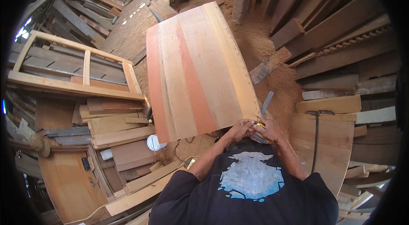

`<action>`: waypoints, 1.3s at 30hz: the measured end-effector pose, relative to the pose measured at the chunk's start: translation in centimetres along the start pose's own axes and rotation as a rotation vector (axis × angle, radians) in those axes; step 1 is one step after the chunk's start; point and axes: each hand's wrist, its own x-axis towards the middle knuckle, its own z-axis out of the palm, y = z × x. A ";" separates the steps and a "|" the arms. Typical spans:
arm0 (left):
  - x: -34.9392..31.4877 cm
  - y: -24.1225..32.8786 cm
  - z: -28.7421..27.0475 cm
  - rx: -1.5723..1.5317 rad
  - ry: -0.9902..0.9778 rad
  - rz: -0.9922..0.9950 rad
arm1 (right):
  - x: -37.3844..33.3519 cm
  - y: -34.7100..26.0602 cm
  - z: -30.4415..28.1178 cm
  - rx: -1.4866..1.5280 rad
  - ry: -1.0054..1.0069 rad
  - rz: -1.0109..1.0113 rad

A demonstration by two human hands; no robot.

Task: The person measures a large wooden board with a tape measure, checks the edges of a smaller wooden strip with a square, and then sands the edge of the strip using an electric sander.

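A wide wooden panel [194,71] of pale, reddish and yellowish boards lies before me, with small marks along its right edge. At its near right corner, my left hand [241,130] is closed, the fingertips pinched against something too small to make out. Beside it, almost touching, my right hand [272,132] is closed around a small yellow-and-black tool [260,125] whose exact kind is partly hidden by the fingers. A flat grey metal strip [267,102], like a ruler or square blade, sticks up past the panel's edge just beyond my right hand.
Sawdust [260,33] covers the floor around the panel. A light wooden frame [87,67] rests on stacked boards [123,131] at left, near a white bucket [154,143]. On the right, a bar clamp [316,140] lies across a broad board [334,144], beside many leaning planks [332,16].
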 end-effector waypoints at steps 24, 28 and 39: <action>-32.7 4.6 -42.5 0.526 1.450 0.445 | 14.9 -5.4 1.3 -0.249 -0.276 -0.236; -31.5 0.8 -45.7 0.413 1.635 0.351 | 18.1 -5.6 5.4 -0.353 -0.301 -0.241; -26.0 0.5 -45.6 0.294 1.684 0.441 | 14.0 6.2 -4.1 -0.437 -0.046 0.183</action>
